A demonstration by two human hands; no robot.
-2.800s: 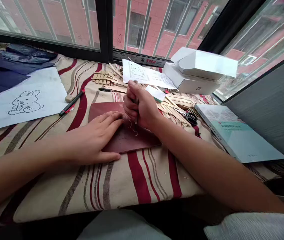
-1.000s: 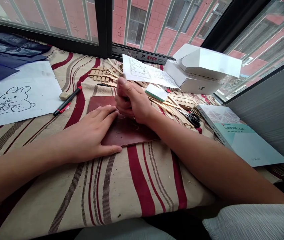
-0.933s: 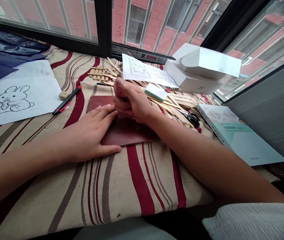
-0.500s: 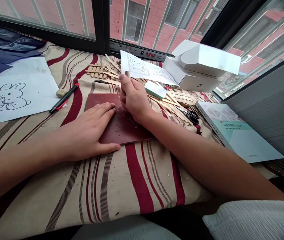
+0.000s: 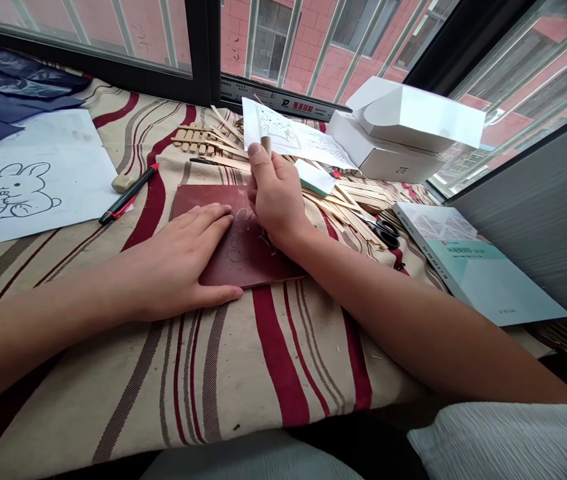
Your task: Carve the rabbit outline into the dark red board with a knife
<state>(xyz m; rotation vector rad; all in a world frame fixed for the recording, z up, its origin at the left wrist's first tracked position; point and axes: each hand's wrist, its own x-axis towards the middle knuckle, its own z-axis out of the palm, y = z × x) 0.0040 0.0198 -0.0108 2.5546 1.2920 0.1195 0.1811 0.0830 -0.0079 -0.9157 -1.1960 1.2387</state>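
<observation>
Maroon board (image 5: 226,270) is being pressed flat onto striped cloth (image 5: 263,373) by the left hand (image 5: 178,257), fingers spread, while a pale stick (image 5: 266,145) is being clamped upright in the closed right hand (image 5: 276,197) over the board.

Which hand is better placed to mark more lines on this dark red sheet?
Probably the right hand: it grips a slim pale-ended tool over the scratched lines on the dark red sheet. The left hand lies flat, pinning the sheet.

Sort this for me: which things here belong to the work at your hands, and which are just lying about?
In use:
left hand, flat on the dark red sheet
right hand, gripping a pale stick

Lying about:
rabbit drawing
pen
eraser
wooden strips
scissors
book
white ZTE box
</observation>
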